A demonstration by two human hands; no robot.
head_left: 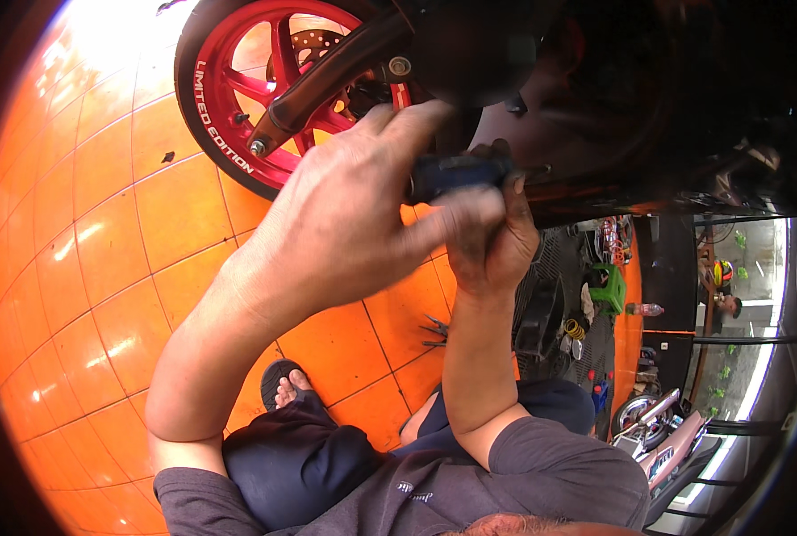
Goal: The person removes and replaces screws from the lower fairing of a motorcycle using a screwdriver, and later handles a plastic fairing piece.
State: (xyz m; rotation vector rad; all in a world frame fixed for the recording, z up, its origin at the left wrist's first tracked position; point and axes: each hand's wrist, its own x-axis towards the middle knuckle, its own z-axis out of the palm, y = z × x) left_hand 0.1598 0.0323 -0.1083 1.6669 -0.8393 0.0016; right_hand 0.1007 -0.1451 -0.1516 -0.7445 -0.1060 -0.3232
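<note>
A dark blue, stubby tool-like thing (459,176) lies between my hands, beside the dark body of a motorcycle (586,152). A thin shaft or bit seems to stick out at its right end; blur hides its exact kind. My left hand (354,205) curls around its left part, with thumb and fingers on either side, smeared by motion. From below, my right hand (498,237) grips its right part, the thumb raised along it and the fingers partly hidden behind. Just beyond my left hand are the dark swingarm (327,85) and the red-rimmed wheel (229,85).
Pliers (435,330) lie on the orange tiled floor (184,214) below my hands. A dark mat (541,277) to the right bears loose parts and a yellow spring (575,330). Beyond stand a green stool (607,288), a plastic bottle (648,309) and another motorcycle (671,447).
</note>
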